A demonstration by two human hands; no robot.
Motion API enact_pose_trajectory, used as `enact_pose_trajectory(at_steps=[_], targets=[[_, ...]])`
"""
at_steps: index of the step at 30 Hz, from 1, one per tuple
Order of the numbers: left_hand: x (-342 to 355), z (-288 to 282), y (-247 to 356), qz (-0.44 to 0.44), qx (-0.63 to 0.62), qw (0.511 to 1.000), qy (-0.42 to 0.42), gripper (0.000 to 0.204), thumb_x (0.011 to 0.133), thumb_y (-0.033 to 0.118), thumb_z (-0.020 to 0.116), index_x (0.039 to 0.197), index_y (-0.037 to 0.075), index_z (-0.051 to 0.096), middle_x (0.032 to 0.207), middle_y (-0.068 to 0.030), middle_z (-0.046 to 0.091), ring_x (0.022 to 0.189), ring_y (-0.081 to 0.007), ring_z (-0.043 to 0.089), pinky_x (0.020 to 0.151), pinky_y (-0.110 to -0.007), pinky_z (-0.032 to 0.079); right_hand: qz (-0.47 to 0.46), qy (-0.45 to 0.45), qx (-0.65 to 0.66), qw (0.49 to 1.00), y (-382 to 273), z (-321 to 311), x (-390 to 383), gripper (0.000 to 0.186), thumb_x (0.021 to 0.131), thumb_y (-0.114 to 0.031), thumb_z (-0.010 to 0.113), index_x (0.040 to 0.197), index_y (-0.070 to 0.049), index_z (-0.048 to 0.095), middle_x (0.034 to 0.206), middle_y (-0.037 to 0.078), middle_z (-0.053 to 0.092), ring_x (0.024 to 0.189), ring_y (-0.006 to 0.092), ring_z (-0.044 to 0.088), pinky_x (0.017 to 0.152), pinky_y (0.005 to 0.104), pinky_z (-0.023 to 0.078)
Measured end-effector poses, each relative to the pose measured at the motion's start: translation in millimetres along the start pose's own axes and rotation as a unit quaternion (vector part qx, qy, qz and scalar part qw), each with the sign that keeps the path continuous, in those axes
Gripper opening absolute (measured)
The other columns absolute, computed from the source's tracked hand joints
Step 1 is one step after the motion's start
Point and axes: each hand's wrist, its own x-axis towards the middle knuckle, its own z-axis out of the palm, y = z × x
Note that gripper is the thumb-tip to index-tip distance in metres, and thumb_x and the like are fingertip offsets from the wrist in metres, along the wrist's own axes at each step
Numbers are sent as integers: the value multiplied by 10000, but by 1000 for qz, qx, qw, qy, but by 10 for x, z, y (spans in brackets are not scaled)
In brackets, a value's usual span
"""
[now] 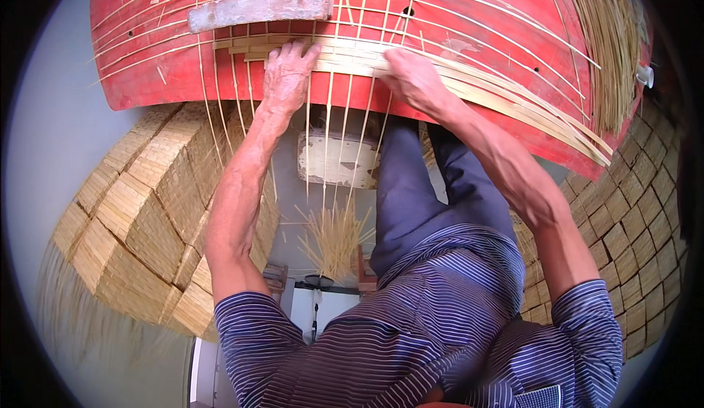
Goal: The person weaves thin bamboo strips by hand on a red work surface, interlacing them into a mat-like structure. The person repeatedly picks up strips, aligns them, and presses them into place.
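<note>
Striped shirt (433, 290) lies nearest; on the red tabletop (147, 89), the left hand (288, 74) rests fingers on flat bamboo strips (348, 59), the right hand (411, 78) curls over them, grip unclear. Uneven pushing could skew the thin crossing splints (328, 136).

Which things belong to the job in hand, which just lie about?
In use:
left hand and right hand, at flat strips
thin crossing strips
red board
worn block on top

Seemingly lying about:
strand bundle, board's right
straw-coloured stack, left
fanned strands below
</note>
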Motion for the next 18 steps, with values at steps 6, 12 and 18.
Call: enact_pose_trajectory(at_steps=[6, 12, 18], targets=[[105, 211, 982, -159, -210, 962, -65, 282, 846, 204, 734, 1053, 52, 619, 824, -157, 672, 769, -333, 661, 708, -455, 521, 105, 47, -122, 986, 362, -564, -1311, 239, 838, -82, 610, 1045, 7, 531, 968, 208, 572, 935, 391, 567, 798, 489, 485], [384, 445, 1392, -247, -275, 929, -26, 177, 837, 159, 720, 874, 16, 623, 691, -146, 658, 636, -294, 651, 621, -419, 504, 126, 46, -156, 979, 624, -642, -1628, 224, 846, -74, 586, 1055, -2, 554, 1030, 187, 565, 993, 375, 553, 843, 488, 468], [496, 661, 1299, -272, -348, 895, -65, 231, 785, 176, 770, 843, 12, 618, 676, -128, 645, 641, -258, 640, 629, -409, 502, 124, 22, -198, 972, 745, -631, -1554, 122, 844, -84, 546, 947, -28, 579, 991, 164, 574, 961, 331, 557, 844, 466, 450]])
